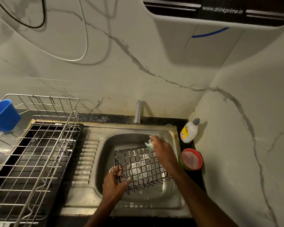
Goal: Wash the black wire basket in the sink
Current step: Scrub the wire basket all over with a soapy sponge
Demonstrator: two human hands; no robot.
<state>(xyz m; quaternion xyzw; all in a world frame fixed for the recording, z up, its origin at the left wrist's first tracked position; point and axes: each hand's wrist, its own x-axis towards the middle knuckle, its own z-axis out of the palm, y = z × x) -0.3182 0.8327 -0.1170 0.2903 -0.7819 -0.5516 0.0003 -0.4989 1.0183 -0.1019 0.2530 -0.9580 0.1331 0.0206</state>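
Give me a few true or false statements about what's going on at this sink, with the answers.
1. The left hand grips the black wire basket. True.
2. The basket sits on the silver dish rack. False: it is in the sink.
3. The right hand holds a pale green scrubber. True.
4. Water pours from the tap. False: no stream shows.
5. The white bottle stands left of the sink. False: right of it.

Pale marble-look walls (154,51) veined in grey meet in a corner at the right, under dim, warm light. A black bench (190,145) runs along the foot of the walls. A water purifier (220,12) hangs high on the wall, cables (86,38) looping beside it.
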